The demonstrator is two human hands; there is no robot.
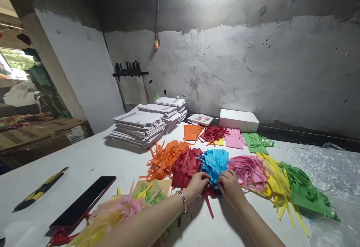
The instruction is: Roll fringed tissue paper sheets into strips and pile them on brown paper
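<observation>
Blue strip bundle (215, 160), lower centre of frame: looks light, limp, prone to tangling; best pinched at the near edge, several strips together. Right hand (227, 183) closed on that edge; left hand (201, 181) bunched at its lower left, cannot tell if gripping. Red strips (184, 166), pink strips (250, 170) flank it. White table (120, 164), smooth. Rough grey wall (225, 59) across upper frame
</observation>
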